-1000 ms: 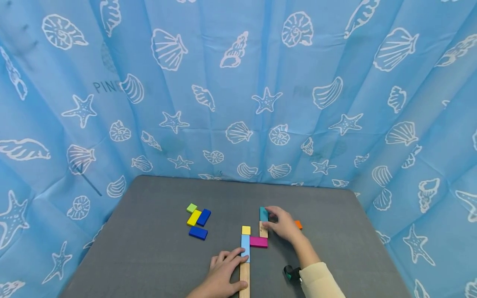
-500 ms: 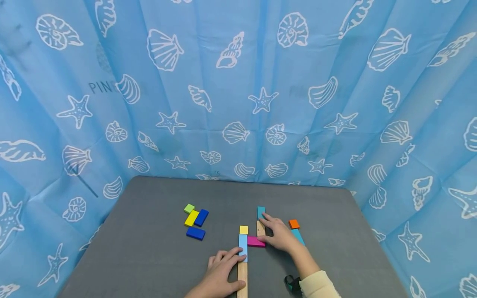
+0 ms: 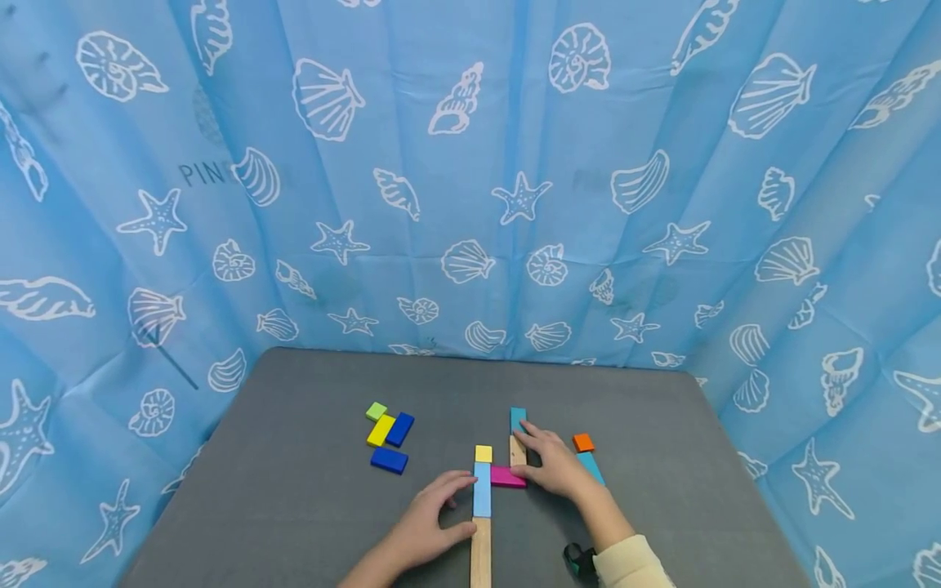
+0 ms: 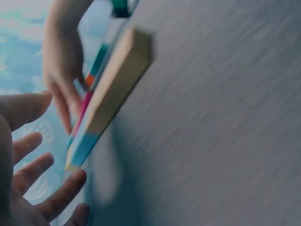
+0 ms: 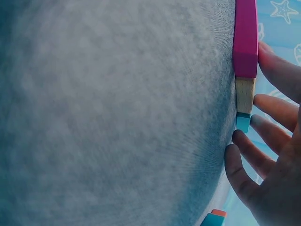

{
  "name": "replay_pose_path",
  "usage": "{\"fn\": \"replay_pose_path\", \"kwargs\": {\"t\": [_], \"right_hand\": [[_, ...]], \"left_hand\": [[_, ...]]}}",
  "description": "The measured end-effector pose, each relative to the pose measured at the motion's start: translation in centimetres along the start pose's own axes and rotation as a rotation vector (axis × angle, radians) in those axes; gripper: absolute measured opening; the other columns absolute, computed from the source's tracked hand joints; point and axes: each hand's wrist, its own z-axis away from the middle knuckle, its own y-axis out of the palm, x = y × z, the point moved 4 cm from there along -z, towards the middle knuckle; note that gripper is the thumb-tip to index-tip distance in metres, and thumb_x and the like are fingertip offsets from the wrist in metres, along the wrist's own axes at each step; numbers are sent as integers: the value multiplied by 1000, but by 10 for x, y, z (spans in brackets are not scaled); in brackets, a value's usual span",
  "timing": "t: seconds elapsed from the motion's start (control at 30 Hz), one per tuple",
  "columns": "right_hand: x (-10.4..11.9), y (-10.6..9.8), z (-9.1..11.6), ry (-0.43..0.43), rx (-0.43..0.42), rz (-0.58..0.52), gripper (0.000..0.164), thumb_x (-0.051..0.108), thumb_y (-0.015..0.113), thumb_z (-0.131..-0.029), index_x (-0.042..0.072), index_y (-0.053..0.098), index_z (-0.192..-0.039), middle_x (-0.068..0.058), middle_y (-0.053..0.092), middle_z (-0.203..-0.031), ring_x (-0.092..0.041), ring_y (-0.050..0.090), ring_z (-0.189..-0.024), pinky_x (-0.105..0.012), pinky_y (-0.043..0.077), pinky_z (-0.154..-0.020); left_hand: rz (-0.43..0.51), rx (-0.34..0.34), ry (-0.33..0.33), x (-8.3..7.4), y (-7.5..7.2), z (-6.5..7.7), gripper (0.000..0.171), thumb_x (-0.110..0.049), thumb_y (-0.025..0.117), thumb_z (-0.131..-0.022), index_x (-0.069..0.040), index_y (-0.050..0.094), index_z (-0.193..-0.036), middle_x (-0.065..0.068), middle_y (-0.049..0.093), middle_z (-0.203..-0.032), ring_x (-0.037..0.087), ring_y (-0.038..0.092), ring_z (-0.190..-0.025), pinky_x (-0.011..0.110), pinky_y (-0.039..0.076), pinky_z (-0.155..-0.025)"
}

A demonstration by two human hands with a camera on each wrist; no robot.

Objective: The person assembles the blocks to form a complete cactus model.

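A long plain wooden block (image 3: 481, 554), a light blue block (image 3: 482, 490) and a small yellow block (image 3: 483, 453) lie end to end on the grey table. From the light blue one, a magenta block (image 3: 509, 477) sticks out to the right. Beyond its right end run a short wooden block (image 3: 518, 449) and a teal block (image 3: 518, 418). My left hand (image 3: 425, 521) hovers at the left of the long row, fingers spread and holding nothing in the left wrist view. My right hand (image 5: 277, 155) touches the short row: thumb at the magenta block, fingertips along the wooden and teal blocks.
At left lie a lime block (image 3: 376, 411), a yellow block (image 3: 381, 430) and two dark blue blocks (image 3: 389, 460). Right of my right hand are an orange block (image 3: 583, 442) and a blue block (image 3: 590, 468). A black object (image 3: 577, 559) sits near my sleeve. A shell-print curtain (image 3: 470, 188) surrounds the table.
My left hand has come off the light blue block and moved slightly left. My right hand has drawn back from the teal block, so its thumb is now by the magenta one.
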Motion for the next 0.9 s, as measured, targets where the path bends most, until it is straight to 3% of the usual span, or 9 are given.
{"fn": "replay_pose_path", "kwargs": {"t": [0.07,0.13,0.37,0.63,0.8,0.9], "right_hand": [[1,0,0,-2,0,0,73,43,77,-88,12,52,-149,-8,39,-161,-38,39,-143,-61,38,-110],[1,0,1,-7,1,0,72,42,76,-88,12,51,-149,-8,38,-161,-38,39,-143,-61,38,-110],[4,-2,3,-23,-11,-3,72,40,76,-89,11,51,-149,-9,38,-161,-39,38,-143,-62,38,-109],[4,-3,3,-8,-5,8,72,40,76,-89,11,51,-149,-9,38,-161,-39,38,-143,-62,38,-109],[2,-2,2,-6,1,11,72,41,76,-89,12,50,-150,-9,38,-162,-39,38,-144,-62,38,-109],[1,-1,2,-9,6,18,72,41,76,-89,12,50,-150,-9,37,-162,-39,37,-144,-62,38,-109]], "left_hand": [[19,-49,17,2,-13,-1,59,-44,73,-91,-19,57,-142,1,57,-142,18,62,-103,39,53,-88],[3,-103,23,4,-26,-3,57,-39,75,-90,-17,59,-140,1,60,-139,20,63,-104,44,52,-93],[-53,-267,24,25,-72,-13,49,-23,77,-89,-17,63,-135,3,61,-140,32,53,-128,64,38,-104],[-142,-278,-41,58,-111,-32,52,-14,77,-88,-17,61,-138,9,58,-143,38,42,-134,66,29,-103],[-280,-236,-81,77,-120,-43,57,-7,74,-86,-18,60,-140,8,57,-145,37,39,-135,60,27,-99],[-316,-193,-85,86,-121,-47,60,-3,71,-86,-17,58,-142,7,56,-146,36,37,-135,57,25,-97]]}}
